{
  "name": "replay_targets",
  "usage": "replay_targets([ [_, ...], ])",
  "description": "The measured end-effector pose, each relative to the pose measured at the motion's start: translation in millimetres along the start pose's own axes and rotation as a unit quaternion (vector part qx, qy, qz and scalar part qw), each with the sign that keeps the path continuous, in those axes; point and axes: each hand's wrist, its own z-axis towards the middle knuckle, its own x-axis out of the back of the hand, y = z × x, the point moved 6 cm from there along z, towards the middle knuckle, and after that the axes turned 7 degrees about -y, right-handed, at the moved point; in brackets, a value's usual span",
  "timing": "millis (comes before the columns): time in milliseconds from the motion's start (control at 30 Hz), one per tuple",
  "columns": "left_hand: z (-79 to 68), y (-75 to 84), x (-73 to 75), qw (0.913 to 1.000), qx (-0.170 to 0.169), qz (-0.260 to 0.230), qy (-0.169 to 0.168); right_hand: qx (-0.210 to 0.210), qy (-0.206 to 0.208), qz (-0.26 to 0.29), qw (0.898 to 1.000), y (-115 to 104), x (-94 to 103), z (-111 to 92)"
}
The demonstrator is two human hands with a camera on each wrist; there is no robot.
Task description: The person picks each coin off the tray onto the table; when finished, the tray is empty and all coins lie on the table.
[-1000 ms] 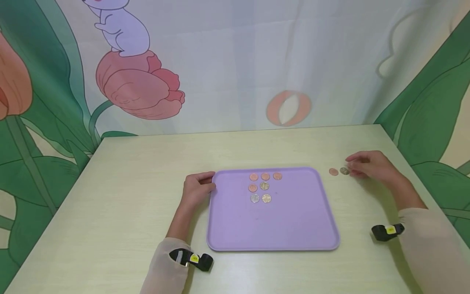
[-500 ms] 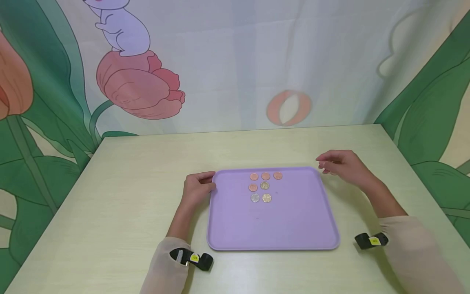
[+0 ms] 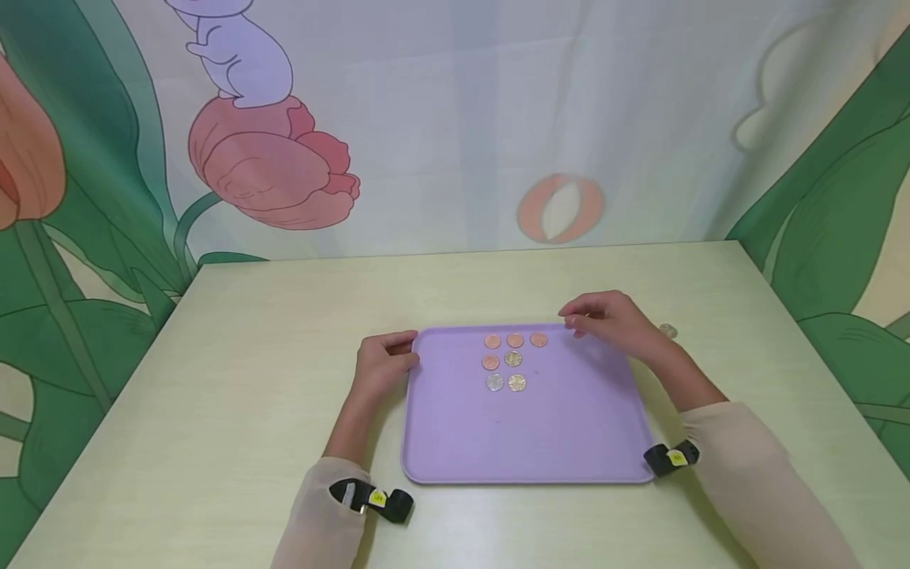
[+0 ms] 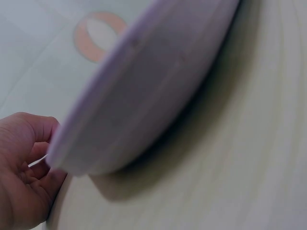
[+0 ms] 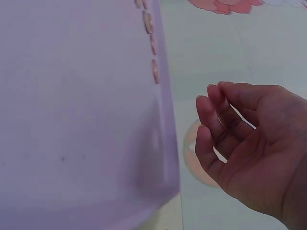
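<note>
A purple tray (image 3: 562,435) lies on the table. My left hand (image 3: 379,367) grips its far left corner, thumb and fingers about the rim in the left wrist view. Toward the tray's far side lie several coins in rows: copper ones such as this coin (image 3: 515,340), a gold coin (image 3: 517,382) and a silver coin (image 3: 494,382). Above the far right rim is my right hand (image 3: 610,320), thumb and fingertips pinched together on a coin that the fingers hide almost wholly. A gold-coloured coin (image 3: 668,330) lies on the table behind my right wrist.
The pale wooden table (image 3: 235,411) ends at a printed curtain (image 3: 426,158) along its far edge. Black wrist cameras sit at both cuffs, the right camera (image 3: 668,457) over the tray's near right corner.
My right hand has moved left from the coins on the table to above the tray's far right rim. The left hand and the coins on the tray have stayed put.
</note>
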Motion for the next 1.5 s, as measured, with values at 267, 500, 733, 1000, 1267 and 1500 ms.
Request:
replay_targets([
  [267,-0.9,-0.3,-0.7,1.0000,-0.005,0.001,-0.001,0.014,-0.047,-0.065,0.997,6,-21.9,17],
  [500,-1.4,0.4,-0.3,1.0000,-0.004,-0.005,0.001,0.041,-0.075,-0.107,0.991,8,-33.4,24],
  [733,-1.2,-0.2,0.1,0.9999,-0.002,-0.011,-0.003,0.041,-0.069,-0.146,0.986,5,-36.6,27],
  [1000,-0.8,-0.3,0.5,1.0000,-0.005,-0.008,-0.004,0.021,-0.059,-0.173,0.983,5,-39.7,27],
  [1267,-1.0,-0.3,0.1,1.0000,-0.003,-0.005,0.000,0.017,-0.061,-0.198,0.978,4,-42.1,27],
  [1500,0.0,-2.1,-0.3,1.0000,0.003,-0.003,0.000,0.009,-0.075,-0.206,0.976,1,-46.3,25],
])
